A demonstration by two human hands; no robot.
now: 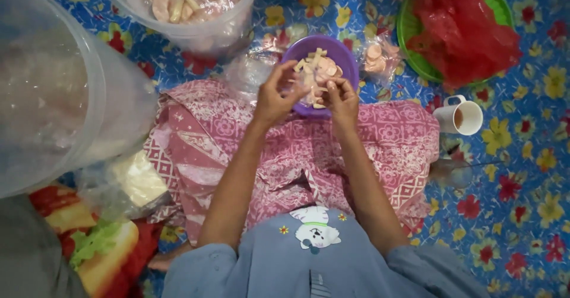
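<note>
Both bare forearms reach far from the body and converge toward the middle. The left hand is raised with its wrist bent, fingers curled and thumb meeting the fingertips in a pinching grip. The right hand sits just beside it, fingers folded inward in a similar pinch, knuckles facing near.

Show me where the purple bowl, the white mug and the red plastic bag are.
purple bowl point(343, 53): head view, right rim.
white mug point(446, 120): head view, outer side wall.
red plastic bag point(463, 30): head view, crumpled middle.
</note>
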